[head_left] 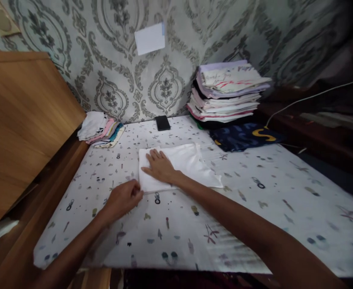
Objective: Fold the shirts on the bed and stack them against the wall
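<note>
A folded white garment (188,162) lies flat on the patterned sheet, in the middle of the view. My right hand (160,166) rests palm down on its left part, fingers spread. At the garment's near left corner is my left hand (125,198), its fingers curled and pinching the edge there. The garment's right end is uneven, with one pointed corner sticking out toward the right.
A small pile of folded clothes (101,130) sits at the back left beside a wooden panel (28,112). A dark phone-like object (163,123) lies near the wall. At the back right rises a tall clothes stack (227,94), with a navy garment (245,136) before it.
</note>
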The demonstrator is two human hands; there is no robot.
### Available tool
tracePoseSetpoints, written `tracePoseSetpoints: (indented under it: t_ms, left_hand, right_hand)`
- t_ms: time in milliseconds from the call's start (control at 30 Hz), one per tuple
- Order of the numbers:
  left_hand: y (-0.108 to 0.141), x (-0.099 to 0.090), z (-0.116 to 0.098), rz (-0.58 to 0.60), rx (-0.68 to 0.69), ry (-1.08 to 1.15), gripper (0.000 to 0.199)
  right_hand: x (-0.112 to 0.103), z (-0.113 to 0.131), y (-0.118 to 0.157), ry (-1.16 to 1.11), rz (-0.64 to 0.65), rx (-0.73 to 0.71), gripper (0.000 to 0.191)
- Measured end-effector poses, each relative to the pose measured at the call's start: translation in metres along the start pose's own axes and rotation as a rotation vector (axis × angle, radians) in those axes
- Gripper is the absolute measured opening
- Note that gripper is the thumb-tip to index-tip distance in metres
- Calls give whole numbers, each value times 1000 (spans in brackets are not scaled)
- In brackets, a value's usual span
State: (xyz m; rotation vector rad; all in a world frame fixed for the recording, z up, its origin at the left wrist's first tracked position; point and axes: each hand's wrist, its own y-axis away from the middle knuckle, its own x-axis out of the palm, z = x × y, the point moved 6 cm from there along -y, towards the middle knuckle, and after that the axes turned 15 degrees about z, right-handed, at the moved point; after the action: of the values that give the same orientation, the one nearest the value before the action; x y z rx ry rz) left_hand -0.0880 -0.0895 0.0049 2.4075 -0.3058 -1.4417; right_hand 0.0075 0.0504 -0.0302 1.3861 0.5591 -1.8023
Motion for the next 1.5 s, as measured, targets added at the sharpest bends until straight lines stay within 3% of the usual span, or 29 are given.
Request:
tracePoseSetpoints:
  t_ms: [133,333,467,567,700,767,867,933,1067,1233,1400,1500]
  left_hand:
    - [-34,-19,20,5,-43,637,44]
    - [-70,-19,17,34,-142,809,34]
    - [-76,-34,-9,-1,-61,860,34]
    - [-84,-50,-54,-72,75,907,40]
    - [-101,-40,-126,40,373,743,31]
    - [-105,-28,-144,-28,507,537,25]
    - [-104,-10,-145,-255,559,177,22]
    - [-104,3,-141,-293,557,36,27]
    - [-108,20,-146,-259,578,-105,38]
    - [-119,37,-162,-138,583,-225,53]
    - [-127,56,-163,-50,565,-292,59]
    - [-126,65,-163,-36,593,-333,59]
  right_hand:
    - [-16,-2,7,-143,-81,8,63]
    - [-34,-15,28,-607,-276,9,59]
    - [-33,-26,38,-966,-263,-3,67]
    - [-38,-41,46,-1217,-204,-52,80]
    - [-50,-75,70,-1353,-211,-76,92]
    - [-49,-91,81,-1423,-229,-68,82]
    - [-40,-104,89,-1502,-223,-51,51]
    - [-36,-109,90,-1516,-215,-52,50]
    - [-37,-124,96,-1521,-244,-49,68]
    - [-34,-157,113,-1460,-377,89,77]
    - [-25,-176,123,-1352,-452,153,75]
    - [-32,-186,126,-1219,-521,191,68]
